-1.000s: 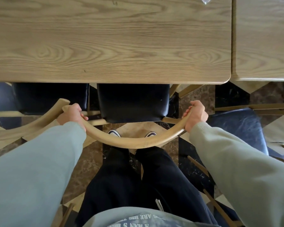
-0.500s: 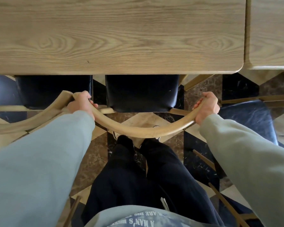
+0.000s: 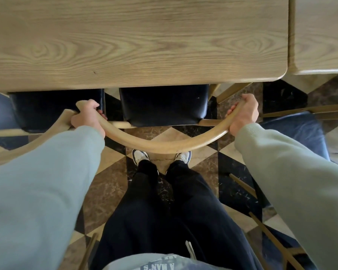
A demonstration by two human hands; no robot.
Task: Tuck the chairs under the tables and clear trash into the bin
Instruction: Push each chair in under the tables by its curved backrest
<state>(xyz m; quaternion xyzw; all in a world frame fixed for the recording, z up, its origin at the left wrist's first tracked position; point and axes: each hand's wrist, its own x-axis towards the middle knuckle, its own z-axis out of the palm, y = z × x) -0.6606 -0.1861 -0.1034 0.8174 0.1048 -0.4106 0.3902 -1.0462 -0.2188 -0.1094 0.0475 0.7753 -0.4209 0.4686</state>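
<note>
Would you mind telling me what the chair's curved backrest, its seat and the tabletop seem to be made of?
Backrest: pale bent wood, smooth satin finish, faint grain.
Seat: black padding, probably leather or vinyl; it shows a soft sheen.
Tabletop: light oak-look wood, matte, bold grain; veneer or laminate cannot be ruled out.

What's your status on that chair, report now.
Left hand and right hand both grip the chair's curved backrest. Black seat partly under the table. Neighbouring chair's backrest touches the left hand.

Both hands [image 3: 87, 116] [image 3: 243, 114] on chair backrest [image 3: 164, 146], seat [image 3: 163, 105] under table [image 3: 137, 41].
</note>
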